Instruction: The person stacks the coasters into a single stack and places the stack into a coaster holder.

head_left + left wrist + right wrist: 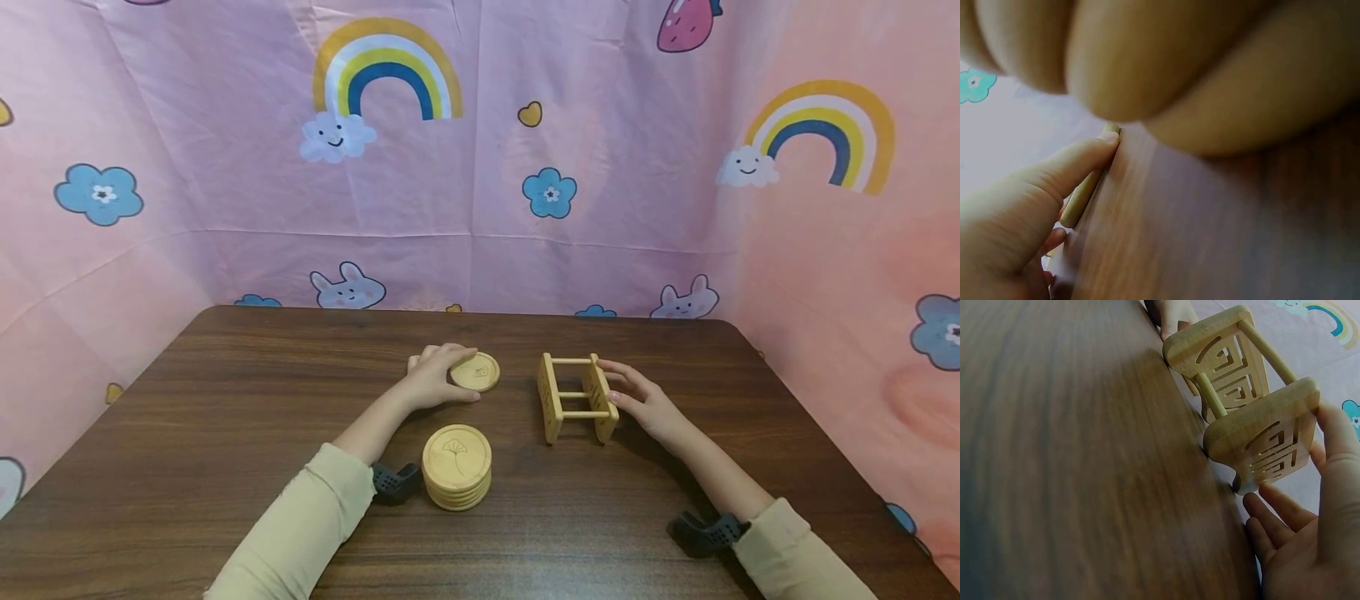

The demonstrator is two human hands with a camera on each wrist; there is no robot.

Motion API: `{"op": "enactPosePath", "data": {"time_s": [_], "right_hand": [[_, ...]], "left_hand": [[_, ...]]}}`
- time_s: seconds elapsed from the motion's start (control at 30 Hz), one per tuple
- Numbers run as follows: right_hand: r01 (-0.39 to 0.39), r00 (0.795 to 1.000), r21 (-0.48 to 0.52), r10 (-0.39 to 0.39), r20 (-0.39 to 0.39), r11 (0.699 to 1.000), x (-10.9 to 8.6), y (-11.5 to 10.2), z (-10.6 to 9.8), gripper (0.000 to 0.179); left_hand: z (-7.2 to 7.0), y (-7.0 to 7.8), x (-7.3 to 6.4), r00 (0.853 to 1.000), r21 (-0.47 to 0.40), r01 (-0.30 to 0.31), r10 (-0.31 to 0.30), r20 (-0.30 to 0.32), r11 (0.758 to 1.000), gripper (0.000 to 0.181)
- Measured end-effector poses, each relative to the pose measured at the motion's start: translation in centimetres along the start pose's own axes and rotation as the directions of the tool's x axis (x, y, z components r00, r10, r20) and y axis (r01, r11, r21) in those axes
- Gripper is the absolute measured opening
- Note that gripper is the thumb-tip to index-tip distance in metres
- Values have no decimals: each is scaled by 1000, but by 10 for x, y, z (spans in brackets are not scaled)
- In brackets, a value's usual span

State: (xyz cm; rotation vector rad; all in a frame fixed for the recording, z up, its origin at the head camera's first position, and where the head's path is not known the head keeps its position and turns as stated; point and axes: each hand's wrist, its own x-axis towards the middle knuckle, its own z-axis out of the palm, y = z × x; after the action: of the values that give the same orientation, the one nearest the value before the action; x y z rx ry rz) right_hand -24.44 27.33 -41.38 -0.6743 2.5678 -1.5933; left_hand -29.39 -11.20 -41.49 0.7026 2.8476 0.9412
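In the head view my left hand (433,377) holds a round wooden coaster (482,372), with a leaf drawing, between thumb and fingers on the table. The left wrist view shows the thumb (1088,159) against the coaster's edge (1082,200); big blurred fingers cover its upper part. My right hand (651,408) holds the right side panel of a small wooden coaster rack (551,400) by its edge. Cut-out patterns mark both panels, and thin rods join them. Nearer to me than the held coaster is a stack of similar coasters (457,458).
The dark wooden table (225,433) reaches back to a pink patterned cloth (480,275), which also hangs at both sides. Black wrist bands (396,483) sit on both forearms; the left one is close beside the coaster stack.
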Motion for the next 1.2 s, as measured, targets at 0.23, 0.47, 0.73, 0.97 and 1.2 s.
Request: {"op": "enactPosePath", "data": {"time_s": [0.23,0.47,0.73,0.97,1.2], "right_hand": [[-5,1000,-5,5,0,1000,0,-3,0,52],[-13,1000,-26,13,-7,1000,0,-4,2,52],[-25,1000,-8,25,-4,1000,-1,-5,1,52],[-9,1000,-13,9,-2,1000,-3,-4,1,51],[-14,1000,0,14,2,1000,0,-4,0,52]], "left_hand": [[0,-1,0,1000,11,10,-10,4,1000,78],[-2,0,-1,1000,11,4,-4,8,1000,77],[-2,-1,-1,1000,-1,6,-6,10,1000,77],[0,-3,-1,1000,-28,-1,1,-1,1000,77],[-4,-2,-3,1000,-49,-14,13,-29,999,77]]}}
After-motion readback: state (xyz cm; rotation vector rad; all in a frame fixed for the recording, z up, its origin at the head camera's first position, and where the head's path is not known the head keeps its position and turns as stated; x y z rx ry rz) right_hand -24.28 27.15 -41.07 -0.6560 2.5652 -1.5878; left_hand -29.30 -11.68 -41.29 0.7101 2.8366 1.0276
